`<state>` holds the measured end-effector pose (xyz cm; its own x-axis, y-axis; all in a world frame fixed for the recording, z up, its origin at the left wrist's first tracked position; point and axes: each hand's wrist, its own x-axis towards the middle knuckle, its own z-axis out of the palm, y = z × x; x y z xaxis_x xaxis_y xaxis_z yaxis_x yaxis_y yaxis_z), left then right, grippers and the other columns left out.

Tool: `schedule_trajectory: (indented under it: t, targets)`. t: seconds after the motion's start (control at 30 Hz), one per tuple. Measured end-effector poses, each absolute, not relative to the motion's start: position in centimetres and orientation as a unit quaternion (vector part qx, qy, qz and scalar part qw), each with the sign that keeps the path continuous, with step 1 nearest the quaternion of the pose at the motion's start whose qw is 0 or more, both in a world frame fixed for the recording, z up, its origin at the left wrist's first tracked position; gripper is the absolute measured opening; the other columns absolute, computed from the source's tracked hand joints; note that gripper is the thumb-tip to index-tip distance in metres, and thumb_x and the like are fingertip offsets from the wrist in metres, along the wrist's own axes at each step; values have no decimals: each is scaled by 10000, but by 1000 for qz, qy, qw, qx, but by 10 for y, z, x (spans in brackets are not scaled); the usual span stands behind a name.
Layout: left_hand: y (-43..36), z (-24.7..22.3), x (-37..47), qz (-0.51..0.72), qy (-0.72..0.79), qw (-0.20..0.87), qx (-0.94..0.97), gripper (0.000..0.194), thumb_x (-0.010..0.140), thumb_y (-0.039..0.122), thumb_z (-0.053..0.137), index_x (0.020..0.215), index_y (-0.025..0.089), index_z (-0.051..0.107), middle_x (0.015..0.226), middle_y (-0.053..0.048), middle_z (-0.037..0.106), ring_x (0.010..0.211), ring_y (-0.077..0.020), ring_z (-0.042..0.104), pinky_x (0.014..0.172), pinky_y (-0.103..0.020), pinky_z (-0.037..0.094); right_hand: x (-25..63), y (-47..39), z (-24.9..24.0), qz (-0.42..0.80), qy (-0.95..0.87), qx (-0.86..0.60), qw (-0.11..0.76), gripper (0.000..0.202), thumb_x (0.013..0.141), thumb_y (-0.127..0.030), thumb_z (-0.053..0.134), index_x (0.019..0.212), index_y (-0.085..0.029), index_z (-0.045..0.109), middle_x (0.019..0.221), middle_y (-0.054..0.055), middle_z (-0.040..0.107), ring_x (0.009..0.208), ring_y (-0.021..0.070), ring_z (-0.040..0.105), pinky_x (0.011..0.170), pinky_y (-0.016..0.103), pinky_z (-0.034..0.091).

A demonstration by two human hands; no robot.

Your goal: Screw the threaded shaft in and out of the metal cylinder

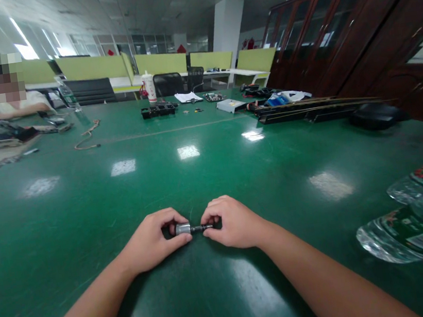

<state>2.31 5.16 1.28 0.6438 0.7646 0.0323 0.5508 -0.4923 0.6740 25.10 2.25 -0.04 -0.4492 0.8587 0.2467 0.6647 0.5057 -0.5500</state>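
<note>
One slim silver-and-black piece (195, 229) sits level over the green desk (183, 183), the left hand (154, 241) with its grip closed on the silver end, the right hand (235, 223) pinching the dark end, clear bottles (412, 233) lying rightward.

Left grip (154, 240) and right grip (236, 223) on silver-and-black rod (196, 228), green table (221, 170), bottles (411, 236)

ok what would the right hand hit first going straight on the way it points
Likely the silver cylinder or the left hand holding it; which comes first is hard to tell.
</note>
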Motion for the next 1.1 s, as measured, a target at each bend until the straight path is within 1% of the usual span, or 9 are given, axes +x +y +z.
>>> schedule_trajectory:
  t: [0.07,0.17,0.23,0.37,0.63,1.0,1.07,1.1]
  targets:
    - [52,13,23,168,386,318,849,177,814,342,670,907,192,679,792,3,634,718,-155,578,662,-253,434,254,24,0,193,-831,-456,254,85,707,-187,713,791,-186,705,696,-21,635,673,116,559,727,268,396]
    - [52,13,23,172,384,317,850,186,815,352,669,913,195,679,803,2,642,720,-154,583,661,-250,440,262,26,1,213,-827,-461,241,77,698,-180,707,775,-180,706,683,-21,628,638,106,547,642,237,396]
    - [52,13,23,175,385,315,850,200,820,368,664,917,194,677,808,0,647,719,-155,587,663,-251,447,269,28,2,224,-811,-490,229,69,700,-176,702,769,-179,707,683,-18,633,623,104,547,592,224,385]
    - [52,13,23,177,388,314,849,212,830,386,654,914,193,676,800,-2,651,711,-155,589,656,-251,453,282,30,6,234,-774,-547,217,67,691,-168,705,757,-177,713,670,-15,640,607,108,557,564,220,384]
    - [51,14,23,176,389,310,849,208,830,378,652,910,188,679,792,-5,650,706,-156,590,650,-249,451,275,29,6,252,-793,-508,224,75,690,-171,720,765,-171,721,691,-13,638,614,100,556,576,212,403]
    - [51,14,23,169,385,314,851,199,818,365,666,905,186,667,793,-3,635,716,-157,585,657,-250,444,266,27,2,230,-807,-487,244,81,705,-166,721,785,-172,725,706,-3,645,654,113,560,627,233,412]
    - [51,15,23,169,383,314,852,191,820,360,661,901,188,668,782,-2,630,709,-156,579,652,-248,441,258,25,2,236,-806,-478,258,107,711,-163,730,817,-178,728,726,-1,653,678,118,573,653,237,423]
    - [51,15,23,170,382,314,852,186,817,355,662,902,189,668,782,-2,630,710,-157,579,653,-248,441,254,23,2,241,-802,-475,271,168,704,-145,734,867,-185,727,751,-2,663,693,119,580,675,238,432]
